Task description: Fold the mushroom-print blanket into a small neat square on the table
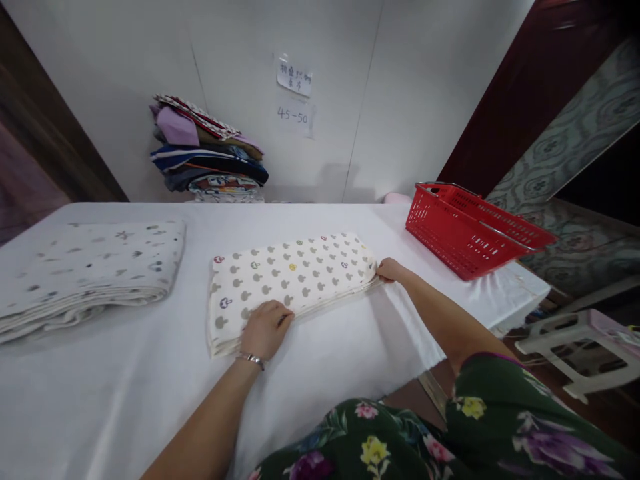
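A folded cream cloth with a mushroom print point(295, 273) lies flat in the middle of the white-covered table point(320, 380). My left hand point(265, 328) rests on its near edge, fingers curled down and pressing the fabric; a metal bracelet sits on that wrist. My right hand point(390, 270) pinches the cloth's right corner, fingers closed on the layers. Both forearms reach out from a dark floral garment at the bottom of the view.
A second folded patterned cloth point(90, 273) lies at the table's left. A red plastic basket point(470, 233) stands at the right edge. Stacked folded fabrics point(210, 153) lean at the back wall under paper notes. A white plastic stool point(580, 347) stands on the floor, right.
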`<move>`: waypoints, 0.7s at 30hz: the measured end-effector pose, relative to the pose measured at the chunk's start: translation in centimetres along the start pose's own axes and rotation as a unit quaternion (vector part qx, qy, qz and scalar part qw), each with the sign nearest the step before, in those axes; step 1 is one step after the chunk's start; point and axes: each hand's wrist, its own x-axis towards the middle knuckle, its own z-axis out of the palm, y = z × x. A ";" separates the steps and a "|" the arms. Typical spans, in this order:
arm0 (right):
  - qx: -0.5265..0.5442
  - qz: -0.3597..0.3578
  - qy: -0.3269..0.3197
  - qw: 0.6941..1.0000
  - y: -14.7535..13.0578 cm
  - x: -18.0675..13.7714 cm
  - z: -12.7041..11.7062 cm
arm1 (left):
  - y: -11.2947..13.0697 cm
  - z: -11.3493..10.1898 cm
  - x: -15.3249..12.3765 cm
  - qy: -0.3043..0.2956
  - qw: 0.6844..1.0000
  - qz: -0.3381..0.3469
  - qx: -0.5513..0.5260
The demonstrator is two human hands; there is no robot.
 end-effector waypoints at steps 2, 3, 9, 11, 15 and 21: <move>0.008 0.000 0.002 1.000 -0.1 -0.2 0.0 | -0.1 0.0 0.0 0.000 1.000 -0.001 -0.001; 0.013 0.001 0.003 1.000 -0.2 -0.3 0.0 | -0.1 0.0 0.0 -0.001 1.000 -0.001 -0.001; 0.062 0.011 0.009 0.998 -0.4 -0.6 0.4 | -0.1 0.1 0.0 0.002 1.000 0.004 0.005; 0.095 0.015 0.009 0.995 -0.2 -0.5 0.5 | -0.2 0.2 0.0 0.001 1.000 0.005 0.006; 0.183 0.016 0.021 0.983 0.7 -0.6 0.7 | -0.2 0.1 0.0 -0.002 1.000 0.008 0.001; 0.301 0.002 0.046 0.952 1.8 -1.0 1.2 | 0.2 -0.1 -0.1 -0.004 1.000 0.000 -0.001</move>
